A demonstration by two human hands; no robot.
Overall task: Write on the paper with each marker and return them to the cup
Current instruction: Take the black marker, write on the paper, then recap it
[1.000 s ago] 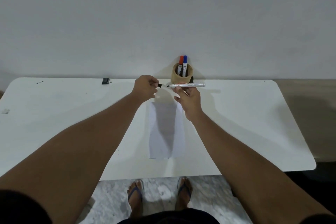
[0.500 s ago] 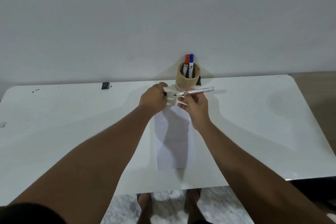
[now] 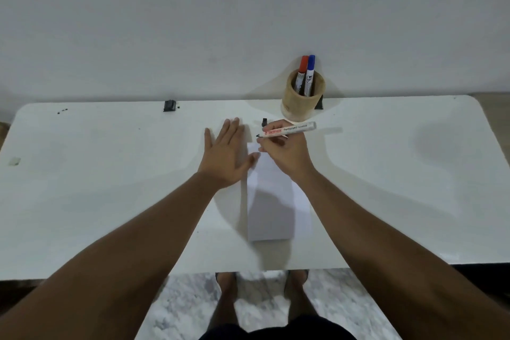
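- Right hand [image 3: 287,156] grips an uncapped white permanent marker [image 3: 288,129] above the white paper sheet's [image 3: 271,201] far end.
- Left hand [image 3: 225,152] lies flat, fingers spread, at the sheet's 10 o'clock.
- Small black cap [image 3: 265,121] rests on the white table [image 3: 110,188].
- Round wooden cup [image 3: 302,99], at the sheet's 12 o'clock, holds a red-capped marker [image 3: 302,67] and a blue-capped marker [image 3: 310,69].

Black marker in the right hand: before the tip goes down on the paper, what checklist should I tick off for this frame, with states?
1. Cap off: ok. The black marker shows a bare tip; its cap lies on the table.
2. Grip: ok, the right hand holds the barrel.
3. Paper held down: ok, the left hand lies open and flat at the edge of the paper.
4. Tip over the paper: cannot tell.
5. Other markers in the cup: ok, red and blue.
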